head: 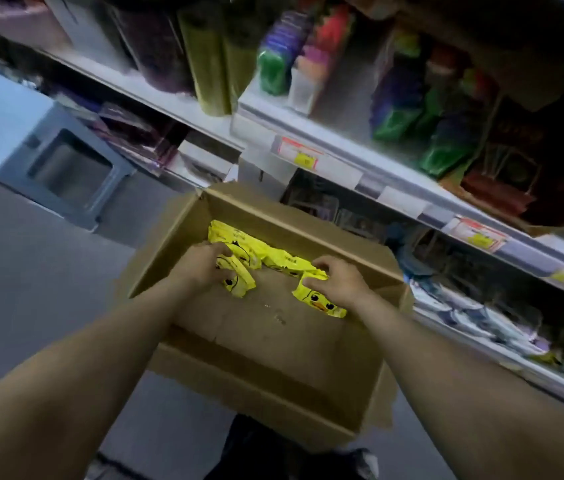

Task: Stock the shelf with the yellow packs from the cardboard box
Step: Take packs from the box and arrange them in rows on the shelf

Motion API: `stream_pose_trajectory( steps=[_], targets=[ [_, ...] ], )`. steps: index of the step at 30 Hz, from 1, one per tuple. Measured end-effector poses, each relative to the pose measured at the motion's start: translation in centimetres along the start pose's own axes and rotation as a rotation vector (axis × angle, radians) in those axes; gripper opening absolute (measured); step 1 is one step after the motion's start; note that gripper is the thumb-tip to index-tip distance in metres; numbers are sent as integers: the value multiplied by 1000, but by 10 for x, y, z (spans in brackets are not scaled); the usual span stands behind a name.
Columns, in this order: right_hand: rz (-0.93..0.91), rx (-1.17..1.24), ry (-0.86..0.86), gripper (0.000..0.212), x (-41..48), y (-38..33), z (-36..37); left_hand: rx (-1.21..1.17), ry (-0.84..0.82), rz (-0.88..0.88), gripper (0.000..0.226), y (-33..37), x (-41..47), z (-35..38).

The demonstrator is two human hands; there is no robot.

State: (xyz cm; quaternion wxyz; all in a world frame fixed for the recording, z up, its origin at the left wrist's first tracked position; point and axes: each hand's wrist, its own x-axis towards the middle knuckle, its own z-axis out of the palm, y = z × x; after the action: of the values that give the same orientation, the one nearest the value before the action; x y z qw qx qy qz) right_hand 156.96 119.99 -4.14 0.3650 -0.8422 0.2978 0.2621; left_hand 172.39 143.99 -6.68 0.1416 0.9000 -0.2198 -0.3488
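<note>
Below the shelf (342,169), an open cardboard box (273,341) sits on the grey floor (31,289). Its near flap is cut off by a dark trouser leg (256,441).

Yellow packs (273,252) with a duck face lie heaped against the far wall of the box. The count cannot be told, since they overlap and the hands cover part of the heap.

Left hand (204,268): fingers curled round a yellow pack at the left of the heap (239,284). The fingertips are hidden under the wrapper. It may be holding two packs, but this cannot be told.

Right hand (339,282): fingers bent, thumb and fingers closed on the upper end of a separate duck pack (318,301), which lies on the box bottom. The palm hides the contact.

The shelf goods are smeared by blur. Green packets (398,121) and dark upright packs (162,50) can be made out, but no lettering is legible. A price label (303,154) on the shelf rail shows red and yellow, with unreadable print. A second label (477,235) is further right on the rail.

At the left is a grey cabinet (59,161) of unclear make.
</note>
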Motion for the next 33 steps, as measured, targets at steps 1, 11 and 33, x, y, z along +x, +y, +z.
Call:
stream_pose_trajectory(
  steps=[1,11,33],
  targets=[
    [17,12,23,56,13,3,10,-12,-12,13,47,-10,11,8],
    [90,44,194,72,96,17,98,156,7,279,61,-56,87,72],
    [82,261,25,27,75,20,101,-63,-176,-339,40,-61,42,77]
  ],
)
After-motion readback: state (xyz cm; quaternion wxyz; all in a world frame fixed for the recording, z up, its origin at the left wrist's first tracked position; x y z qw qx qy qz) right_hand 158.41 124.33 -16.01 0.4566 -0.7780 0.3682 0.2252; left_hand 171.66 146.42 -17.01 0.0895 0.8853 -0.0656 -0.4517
